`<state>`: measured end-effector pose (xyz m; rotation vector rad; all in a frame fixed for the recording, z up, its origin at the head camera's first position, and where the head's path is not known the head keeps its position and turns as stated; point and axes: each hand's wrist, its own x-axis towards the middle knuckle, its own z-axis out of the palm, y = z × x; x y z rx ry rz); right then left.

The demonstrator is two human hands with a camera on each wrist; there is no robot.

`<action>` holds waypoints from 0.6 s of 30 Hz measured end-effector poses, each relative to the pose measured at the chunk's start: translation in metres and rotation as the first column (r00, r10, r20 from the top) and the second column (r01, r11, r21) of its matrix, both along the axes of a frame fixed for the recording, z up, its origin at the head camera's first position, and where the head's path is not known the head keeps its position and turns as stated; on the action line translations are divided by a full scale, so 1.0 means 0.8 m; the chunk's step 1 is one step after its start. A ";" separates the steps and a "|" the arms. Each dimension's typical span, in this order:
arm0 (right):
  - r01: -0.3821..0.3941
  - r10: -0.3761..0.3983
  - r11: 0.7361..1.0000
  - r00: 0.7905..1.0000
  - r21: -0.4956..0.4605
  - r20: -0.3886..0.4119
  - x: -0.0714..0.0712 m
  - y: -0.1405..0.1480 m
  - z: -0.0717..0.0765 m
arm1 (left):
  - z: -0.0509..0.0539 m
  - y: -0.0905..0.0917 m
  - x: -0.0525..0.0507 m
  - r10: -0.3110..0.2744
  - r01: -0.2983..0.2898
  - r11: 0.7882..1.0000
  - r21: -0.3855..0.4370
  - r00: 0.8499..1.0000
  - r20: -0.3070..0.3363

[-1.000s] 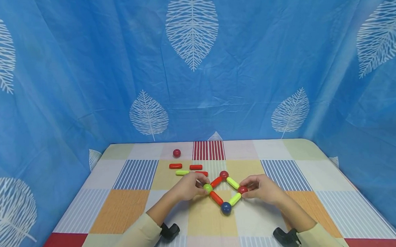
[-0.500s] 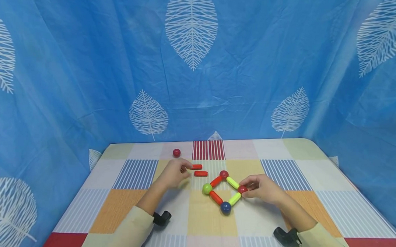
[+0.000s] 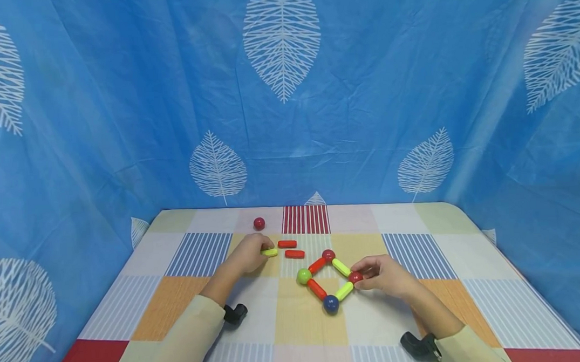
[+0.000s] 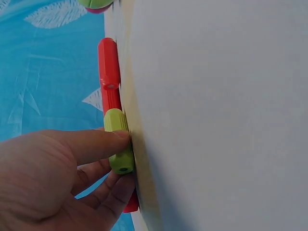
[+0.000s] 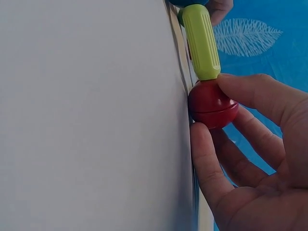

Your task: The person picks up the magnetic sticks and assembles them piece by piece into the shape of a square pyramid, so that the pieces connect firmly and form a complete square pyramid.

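A diamond of rods and balls from a magnetic building set lies on the table. Its corners are a green ball (image 3: 303, 276), a blue ball (image 3: 331, 304), a far red ball (image 3: 329, 255) and a right red ball (image 3: 355, 277). Two sides are red rods and two are yellow-green. My right hand (image 3: 385, 276) holds the right red ball (image 5: 211, 103) between thumb and fingers. Left of the diamond, my left hand (image 3: 248, 253) pinches a loose yellow-green rod (image 4: 115, 120), the thumb lying across it. Part of that rod is hidden by the hand in the head view.
Two loose red rods, one farther (image 3: 287, 244) and one nearer (image 3: 295, 253), lie right of my left hand. Another red piece (image 4: 131, 204) shows behind its fingers. A single red ball (image 3: 259, 223) sits near the far edge. Blue leaf-printed curtains (image 3: 288, 148) surround the checked tablecloth (image 3: 311, 328).
My left hand has let go of the green ball, moved left and away to the loose rods, and taken hold of the yellow-green one. My right hand stays on the red ball.
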<state>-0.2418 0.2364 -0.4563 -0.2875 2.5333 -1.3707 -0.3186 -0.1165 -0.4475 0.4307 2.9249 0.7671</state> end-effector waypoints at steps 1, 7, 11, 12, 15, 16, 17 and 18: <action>0.001 -0.001 1.000 1.000 0.001 0.001 0.000 0.000 0.000 | -0.001 0.000 -0.001 -0.005 0.005 1.000 -0.002 1.000 0.001; 0.003 -0.003 1.000 1.000 0.016 0.004 -0.002 0.000 0.001 | -0.006 -0.001 -0.001 -0.045 0.045 0.999 0.020 0.999 -0.024; -0.007 0.007 1.000 1.000 0.016 0.003 -0.001 0.001 0.002 | -0.005 0.004 0.007 -0.077 0.079 0.990 0.116 0.997 -0.023; -0.004 0.004 1.000 1.000 0.016 0.004 -0.001 0.000 0.002 | -0.004 0.006 0.010 -0.084 0.085 0.984 0.154 0.996 -0.008; -0.001 0.001 1.000 1.000 0.018 0.006 -0.001 0.000 0.003 | -0.001 0.014 0.020 -0.127 0.116 0.953 0.279 0.992 0.020; 0.001 -0.001 1.000 1.000 0.019 0.007 -0.001 0.000 0.003 | 0.000 0.017 0.023 -0.148 0.132 0.939 0.319 0.989 0.026; 0.003 -0.003 1.000 1.000 0.021 0.008 -0.001 0.000 0.003 | 0.001 0.020 0.026 -0.167 0.146 0.922 0.359 0.985 0.029; 0.004 -0.004 1.000 1.000 0.021 0.009 -0.001 0.000 0.003 | 0.002 0.023 0.029 -0.191 0.164 0.905 0.391 0.981 0.030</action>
